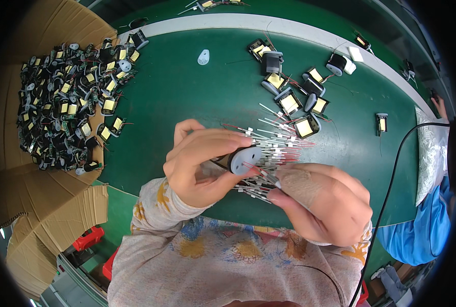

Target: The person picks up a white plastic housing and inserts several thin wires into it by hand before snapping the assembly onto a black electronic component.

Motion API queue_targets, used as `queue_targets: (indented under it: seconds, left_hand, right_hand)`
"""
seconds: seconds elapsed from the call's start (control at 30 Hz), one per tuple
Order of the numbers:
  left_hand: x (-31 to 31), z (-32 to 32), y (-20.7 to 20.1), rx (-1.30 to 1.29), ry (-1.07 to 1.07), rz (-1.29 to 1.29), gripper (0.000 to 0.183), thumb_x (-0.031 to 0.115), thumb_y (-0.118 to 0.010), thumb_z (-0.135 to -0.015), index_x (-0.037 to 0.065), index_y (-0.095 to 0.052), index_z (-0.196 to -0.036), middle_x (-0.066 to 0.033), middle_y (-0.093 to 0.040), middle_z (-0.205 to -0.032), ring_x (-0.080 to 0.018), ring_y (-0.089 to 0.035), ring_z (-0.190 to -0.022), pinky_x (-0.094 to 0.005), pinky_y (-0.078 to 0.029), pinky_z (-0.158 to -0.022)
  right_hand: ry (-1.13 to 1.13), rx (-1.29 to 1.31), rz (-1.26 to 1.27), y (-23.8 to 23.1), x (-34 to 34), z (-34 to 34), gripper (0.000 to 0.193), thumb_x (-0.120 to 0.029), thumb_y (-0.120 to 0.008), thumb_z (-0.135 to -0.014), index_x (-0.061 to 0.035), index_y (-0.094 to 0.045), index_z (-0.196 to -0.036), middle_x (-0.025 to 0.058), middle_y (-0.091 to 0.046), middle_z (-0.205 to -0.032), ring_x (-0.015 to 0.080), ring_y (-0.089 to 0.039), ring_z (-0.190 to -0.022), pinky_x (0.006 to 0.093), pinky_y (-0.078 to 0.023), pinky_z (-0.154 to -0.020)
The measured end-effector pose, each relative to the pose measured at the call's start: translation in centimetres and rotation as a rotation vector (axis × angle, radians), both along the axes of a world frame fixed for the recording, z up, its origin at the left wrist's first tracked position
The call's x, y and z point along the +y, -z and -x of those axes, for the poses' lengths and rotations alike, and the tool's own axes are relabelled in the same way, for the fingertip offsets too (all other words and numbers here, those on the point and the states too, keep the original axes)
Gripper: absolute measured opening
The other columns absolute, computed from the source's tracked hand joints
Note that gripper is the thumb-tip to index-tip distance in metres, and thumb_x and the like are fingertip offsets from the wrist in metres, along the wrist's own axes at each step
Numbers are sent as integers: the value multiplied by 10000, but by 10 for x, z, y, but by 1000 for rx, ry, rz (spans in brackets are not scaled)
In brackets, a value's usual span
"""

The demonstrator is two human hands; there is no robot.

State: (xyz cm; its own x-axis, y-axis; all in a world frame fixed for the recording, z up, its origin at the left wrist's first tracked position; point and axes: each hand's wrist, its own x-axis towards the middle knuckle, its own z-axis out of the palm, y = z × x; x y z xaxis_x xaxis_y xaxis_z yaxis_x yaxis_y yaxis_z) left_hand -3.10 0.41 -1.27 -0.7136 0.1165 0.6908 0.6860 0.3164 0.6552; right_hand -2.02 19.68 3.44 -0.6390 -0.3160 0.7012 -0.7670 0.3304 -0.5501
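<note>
Grey-capped black unit [246,159] pinched in the left hand [197,169], centre of the frame.
The left thumb and fingers grip its sides; the right hand [330,204], just beside it toward the lower right, pinches a thin lead [272,179] between thumb and forefinger, red strands running between lead and cap. White-sleeved wires [284,140] lie heaped on the green table [187,87]; similar units [67,110] crowd a cardboard carton [79,207] at left.

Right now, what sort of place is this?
Probably a small-electronics assembly bench, perhaps in a factory. Signs: look-alike black units heaped by cardboard, short wire leads piled on a green worktop, and the left hand holding a similar unit.
</note>
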Motion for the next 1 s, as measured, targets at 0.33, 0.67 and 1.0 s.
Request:
queue_targets:
  seconds: [0.33, 0.67, 1.0]
  left_hand:
    - [-4, 2, 4, -110, 210, -112, 449, 151, -846, -605, 76, -527, -912, -129, -697, -918, -209, -662, -831, -308, -392, -719]
    - [3, -1, 0, -149, 237, -208, 198, -60, -711, -681, -10, -598, -837, -180, -621, -974, -279, -642, -891, -331, -525, -774]
    - [9, -18, 1, -391, 176, -431, 197, 2, -748, -672, -17, -605, -806, -170, -652, -912, -215, -637, -807, -277, -502, -698]
  right_hand:
    - [-11, -106, -187, -3, 6, 12, 312, -14, -725, -556, 17, -653, -857, 88, -602, -729, 192, -578, -603, 265, -491, -538]
    - [178, 244, -444, 3, -1, 2, 417, -111, -586, -504, 29, -643, -892, 102, -564, -785, 192, -560, -656, 259, -478, -556]
    - [53, -49, -88, 14, -10, 4, 313, 120, -639, -491, 41, -619, -794, 119, -569, -687, 249, -537, -583, 315, -424, -501]
